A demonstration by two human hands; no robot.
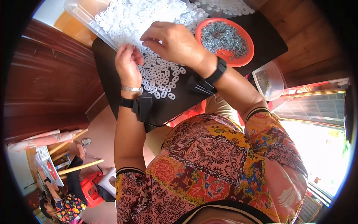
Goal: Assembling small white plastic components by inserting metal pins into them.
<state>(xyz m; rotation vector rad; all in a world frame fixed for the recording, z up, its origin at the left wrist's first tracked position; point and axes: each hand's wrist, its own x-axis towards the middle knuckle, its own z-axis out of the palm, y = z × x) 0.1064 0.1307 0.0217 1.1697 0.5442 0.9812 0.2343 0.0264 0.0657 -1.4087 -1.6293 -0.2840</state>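
My left hand (128, 65) is raised over the near edge of a heap of white oval plastic pieces with two holes (162, 76), its fingers curled in. Just to the right and slightly farther, my right hand (173, 41) brings thumb and forefinger together near the left fingertips. Whatever either hand pinches is too small and washed out by glare to make out. Beyond them, a clear plastic bin (100, 34) brims with the same white pieces. An orange-red bowl (251, 52) right of my right hand contains many small silvery metal screws or pins (222, 35).
All this stands on a black tabletop (106, 61). A translucent tub (266, 84) sits lower, past the table's right side. Dark wooden furniture (48, 78) borders the left. Another person in a flowered top (67, 205) works at the lower left, near a red seat (91, 186).
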